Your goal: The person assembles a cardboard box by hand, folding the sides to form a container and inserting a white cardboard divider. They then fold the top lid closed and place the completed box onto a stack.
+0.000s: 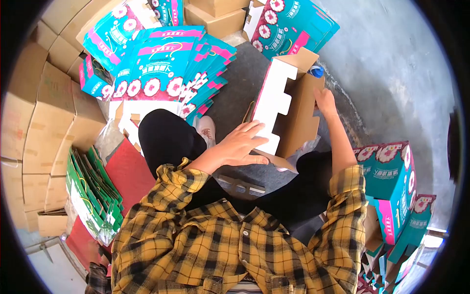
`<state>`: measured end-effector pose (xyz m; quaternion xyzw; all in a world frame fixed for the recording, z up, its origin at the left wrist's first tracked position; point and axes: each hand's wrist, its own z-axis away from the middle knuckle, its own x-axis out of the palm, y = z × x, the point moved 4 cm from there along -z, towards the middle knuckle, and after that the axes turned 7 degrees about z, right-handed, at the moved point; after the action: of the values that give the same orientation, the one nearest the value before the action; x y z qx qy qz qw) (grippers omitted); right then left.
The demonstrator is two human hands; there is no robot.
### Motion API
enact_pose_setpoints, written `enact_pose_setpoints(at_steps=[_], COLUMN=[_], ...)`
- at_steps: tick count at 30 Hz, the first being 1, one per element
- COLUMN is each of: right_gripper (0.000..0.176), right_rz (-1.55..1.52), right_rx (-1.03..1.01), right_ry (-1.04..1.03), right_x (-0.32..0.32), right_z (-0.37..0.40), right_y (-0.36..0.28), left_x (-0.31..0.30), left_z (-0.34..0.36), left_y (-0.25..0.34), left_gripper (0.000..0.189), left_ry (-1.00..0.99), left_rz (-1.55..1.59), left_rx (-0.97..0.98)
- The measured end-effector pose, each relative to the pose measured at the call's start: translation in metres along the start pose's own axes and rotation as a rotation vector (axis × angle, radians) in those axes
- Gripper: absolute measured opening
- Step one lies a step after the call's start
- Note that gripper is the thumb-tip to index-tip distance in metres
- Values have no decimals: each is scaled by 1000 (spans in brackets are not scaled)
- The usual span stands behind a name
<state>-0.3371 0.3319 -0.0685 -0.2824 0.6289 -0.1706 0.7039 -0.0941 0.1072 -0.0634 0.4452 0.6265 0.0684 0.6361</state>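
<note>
An opened-out cardboard box (298, 115) stands between my knees, brown inside, with a white notched flap (274, 105) along its left side. My left hand (242, 145) lies against the lower end of that white flap, fingers spread and thumb apart. At the box's far right edge, my right hand (325, 102) has its fingers curled over the brown side panel, gripping it. A brown end flap (298, 60) sticks up at the far end. Just behind the panel, a small blue object (317, 72) shows, too small to name.
Turquoise-and-pink printed cartons (161, 63) are piled ahead on the left; more cartons (293, 27) lie ahead right and others (391, 171) stand at my right. Green folded cartons (93, 191) and stacked brown boxes (49, 112) are left. Another person's hand (94, 249) shows lower left.
</note>
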Motion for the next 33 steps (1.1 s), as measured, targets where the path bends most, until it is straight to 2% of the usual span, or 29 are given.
enact_pose_setpoints(at_steps=[2,4,5,8,10,11,12,15,17,19,20,23,24,26,28,29,31,32,33], right_gripper=[37,39,39,39,38,38,36,35,34,33,33,31,34,37,45,55,59,59,62], right_rz=[-27,-57,-63,-18,-114,-115,-162,-195,-178,-118,-117,-160,-184,-205,-303,-120,-367,-369,-473], right_rx=[21,11,13,-48,75,69,87,96,97,80,76,40,34,32,118,-3,282,299,249], right_ry=[4,-5,3,36,-49,-49,-40,-69,-103,-143,-143,-95,-72,-48,25,192,162,160,44], right_x=[2,2,5,11,5,4,4,1,0,2,3,9,7,-4,-28,-32,-47,-50,-48], right_z=[3,2,-4,-12,4,7,9,13,16,12,11,11,17,21,28,4,14,17,17], right_y=[0,6,9,21,5,0,0,-4,-6,2,5,10,6,0,-9,20,15,18,19], left_x=[6,16,24,37,41,42,49,71,86,86,87,80,81,86,75,65,51,43,35], left_z=[3,-4,-9,-17,-23,-26,-30,-34,-37,-40,-42,-49,-53,-49,-37,-28,-4,8,18], left_y=[1,1,2,11,21,24,22,33,37,52,54,57,52,40,40,39,28,22,17], left_gripper=[62,54,54,49,46,43,40,39,42,51,59,56,48,42,35,36,36,35,34], left_ry=[6,156,151,417,421,421,354,341,307,263,295,414,425,457,461,445,382,371,363], left_rz=[11,-101,-107,-207,-281,-352,-337,-310,-301,-162,-113,-126,-252,-283,-269,-254,-254,-227,-199], left_rx=[31,-81,-73,-225,-222,-225,-197,-118,-107,-180,-183,-159,-152,-127,-93,-94,-66,-34,-2])
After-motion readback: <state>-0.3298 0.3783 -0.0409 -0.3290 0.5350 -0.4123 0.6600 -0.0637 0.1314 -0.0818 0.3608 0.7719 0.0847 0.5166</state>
